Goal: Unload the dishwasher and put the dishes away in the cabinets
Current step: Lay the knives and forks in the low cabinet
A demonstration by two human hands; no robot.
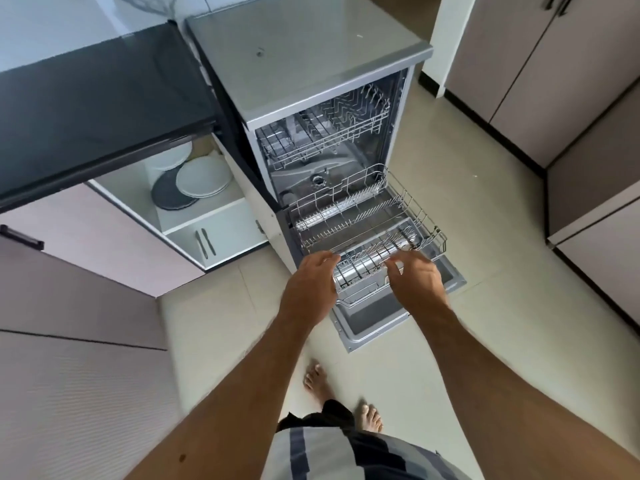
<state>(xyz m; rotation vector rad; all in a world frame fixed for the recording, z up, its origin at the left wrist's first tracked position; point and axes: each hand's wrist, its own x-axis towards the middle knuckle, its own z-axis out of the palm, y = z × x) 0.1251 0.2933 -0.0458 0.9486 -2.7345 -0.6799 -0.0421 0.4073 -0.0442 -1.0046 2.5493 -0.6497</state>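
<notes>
Dishwasher (311,74) at twelve o'clock, door (381,323) dropped flat onto the floor, lower rack (363,216) pulled out over it. Upper rack (325,140) partly slid out, deeper in the tub. No dishes visible in either rack.

Left hand (310,289) at the near rim of the lower rack, at its seven o'clock corner, fingers loosely bent, nothing grasped; contact with the wire cannot be told. Right hand (417,282) at the rack's five o'clock corner, fingers relaxed and slightly spread, also holding nothing; touching or just above the rim, cannot tell.

Open cabinet (207,216) at ten o'clock from the hands, just beside the dishwasher under a dark countertop (97,109). White plates (204,176) stacked on its upper shelf, overlapping a dark round plate (169,197). Two pieces of cutlery (205,241) lying side by side on the shelf below.

Bare feet (346,400) on pale floor tiles (485,237) at six o'clock. Tall closed cupboards (554,81) at two o'clock.
</notes>
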